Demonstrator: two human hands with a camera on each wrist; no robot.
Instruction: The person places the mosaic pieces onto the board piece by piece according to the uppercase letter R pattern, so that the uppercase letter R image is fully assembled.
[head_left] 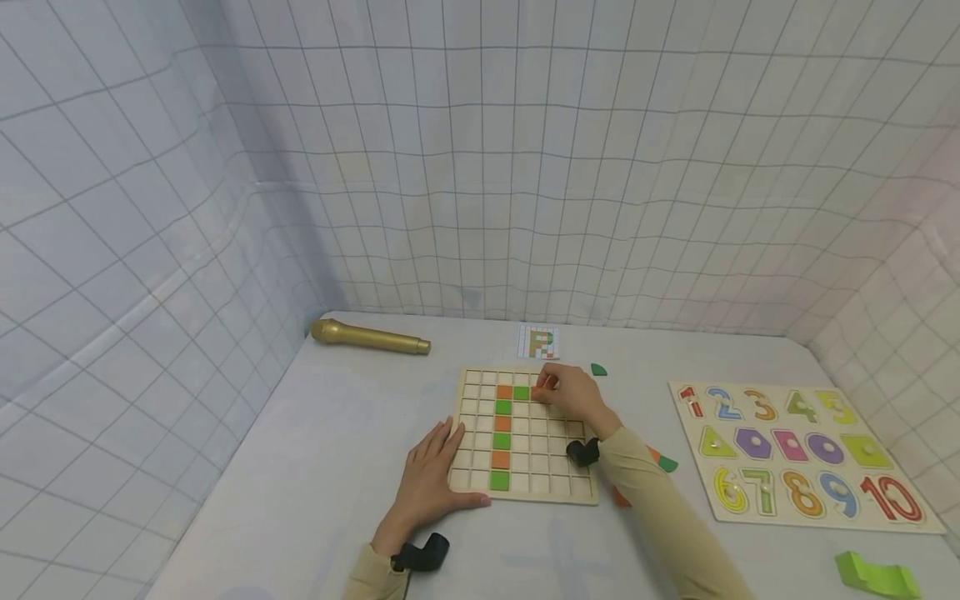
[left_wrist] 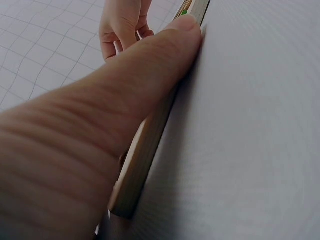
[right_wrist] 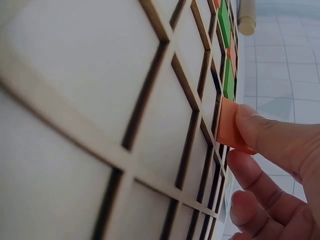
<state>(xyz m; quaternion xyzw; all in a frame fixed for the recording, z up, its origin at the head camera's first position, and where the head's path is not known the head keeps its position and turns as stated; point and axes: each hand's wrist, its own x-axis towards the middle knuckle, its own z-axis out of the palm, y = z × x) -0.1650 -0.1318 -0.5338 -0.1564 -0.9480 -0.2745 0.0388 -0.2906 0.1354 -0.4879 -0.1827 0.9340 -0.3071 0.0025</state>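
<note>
A wooden grid board (head_left: 547, 492) lies on the table with a column of alternating orange and green square tiles and one green tile (head_left: 521, 392) beside its top. My right hand (head_left: 572, 393) pinches an orange square tile (right_wrist: 229, 122) between thumb and fingers, right at the grid cell next to that green tile. At the board's lower left corner rests my left hand (head_left: 431, 477), fingers straight along the left side and the thumb on the front edge. In the left wrist view the thumb (left_wrist: 165, 45) lies along the board's edge.
A gold microphone (head_left: 371, 337) lies at the back left. Behind the board is a small pattern card (head_left: 538, 342), with a green quarter-round piece (head_left: 598, 369) nearby. Several pieces lie partly under the right forearm. A number puzzle (head_left: 806, 454) and green block (head_left: 876, 575) are at right.
</note>
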